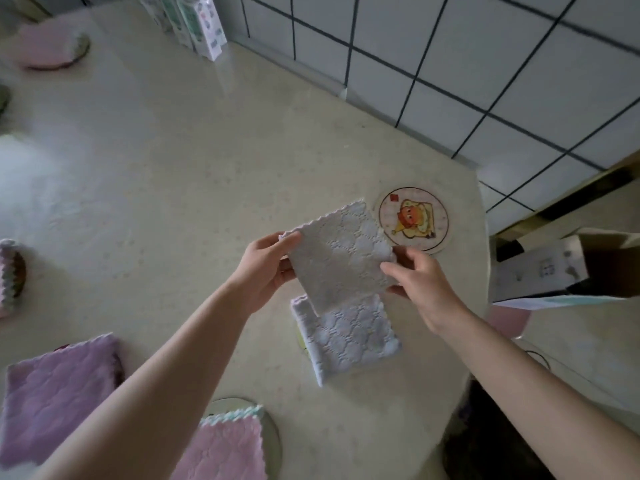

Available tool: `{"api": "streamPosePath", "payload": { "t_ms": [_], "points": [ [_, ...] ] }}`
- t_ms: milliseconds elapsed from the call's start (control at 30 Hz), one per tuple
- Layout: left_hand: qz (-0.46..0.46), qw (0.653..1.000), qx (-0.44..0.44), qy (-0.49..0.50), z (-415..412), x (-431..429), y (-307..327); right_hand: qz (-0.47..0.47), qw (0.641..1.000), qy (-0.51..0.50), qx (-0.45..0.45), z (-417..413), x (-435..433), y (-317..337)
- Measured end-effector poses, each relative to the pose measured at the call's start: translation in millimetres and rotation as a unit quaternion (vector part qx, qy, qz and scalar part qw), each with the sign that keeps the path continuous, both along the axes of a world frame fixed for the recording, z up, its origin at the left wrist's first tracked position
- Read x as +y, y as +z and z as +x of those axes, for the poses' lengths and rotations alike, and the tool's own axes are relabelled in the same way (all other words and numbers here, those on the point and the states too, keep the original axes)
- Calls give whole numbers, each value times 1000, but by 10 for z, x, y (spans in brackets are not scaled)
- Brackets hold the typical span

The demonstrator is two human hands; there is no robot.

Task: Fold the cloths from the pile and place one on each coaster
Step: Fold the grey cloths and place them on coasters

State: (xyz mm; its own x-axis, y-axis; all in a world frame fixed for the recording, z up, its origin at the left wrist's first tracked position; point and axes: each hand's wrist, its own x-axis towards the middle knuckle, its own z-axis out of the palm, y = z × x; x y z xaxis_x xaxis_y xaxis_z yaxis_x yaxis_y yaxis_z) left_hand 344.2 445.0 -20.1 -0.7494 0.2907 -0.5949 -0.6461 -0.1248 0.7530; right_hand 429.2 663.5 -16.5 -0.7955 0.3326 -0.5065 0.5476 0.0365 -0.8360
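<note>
Both hands, left hand [268, 268] and right hand [420, 277], pinch opposite edges of a folded grey cloth [341, 258] above the worktop [173, 168], the bare coaster [414, 220] just beyond, nearer the right hand.

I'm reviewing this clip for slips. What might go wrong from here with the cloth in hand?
1. The left hand and right hand pinch the cloth only at its sides, off the counter; the fold may fall open.
2. The bare coaster lies near the counter's edge; a cloth set off-centre may hang over or slide off.
3. The cloth, once lowered, may snag the second cloth lying below it.
</note>
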Motion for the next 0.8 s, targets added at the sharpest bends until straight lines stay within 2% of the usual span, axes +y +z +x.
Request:
{"api": "streamPosePath", "payload": {
  "t_ms": [200, 400, 600, 800],
  "points": [
    [-28, 999, 4, -26, -312, 919, -16, -19, 996, -86, 0, -179, 859, -124],
    [-157, 982, 71, -76, -724, 1660, -192, -23, 990, -140, -20, -375, 1421, -398],
    [-324, 926, 147, -126, -837, 1866, -448, 77, 989, -109, -56, -513, 1659, -617],
    [-369, 904, 173, -127, -794, 1833, -509, 165, 984, -42, -44, -577, 1730, -589]
  ]
}}
